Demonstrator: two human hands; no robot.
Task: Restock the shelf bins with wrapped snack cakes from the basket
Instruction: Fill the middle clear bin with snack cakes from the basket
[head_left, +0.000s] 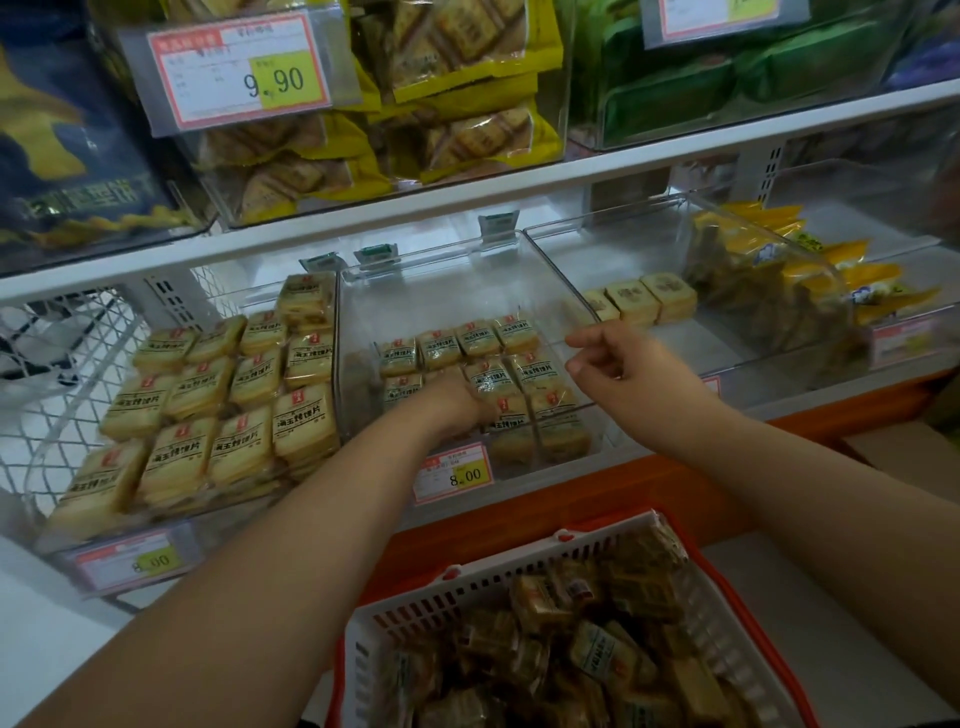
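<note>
Nearest, low in view: a white basket (415, 618) with orange rim, heaped with wrapped snack cakes (597, 654). Beyond it, two bare forearms reaching up to the lower shelf.

Left hand (457, 402) plunged into the middle clear bin (561, 275), fingers hidden among the packets; impossible to tell whether holding one or merely pressing. Right hand (618, 364) hovering at the bin's right wall, fingers loosely curled, empty.

Middle bin: rows of cakes filling only the front, rear half bare. Left bin (332, 364): neat stacked rows, nearly full. Right bin (691, 208): three pale square cakes (644, 299). Upper shelf: yellow and green bags.

Likely risks: the buried hand toppling the tidy rows; careless dropping leaving packets skewed; the piled basket spilling if knocked.
</note>
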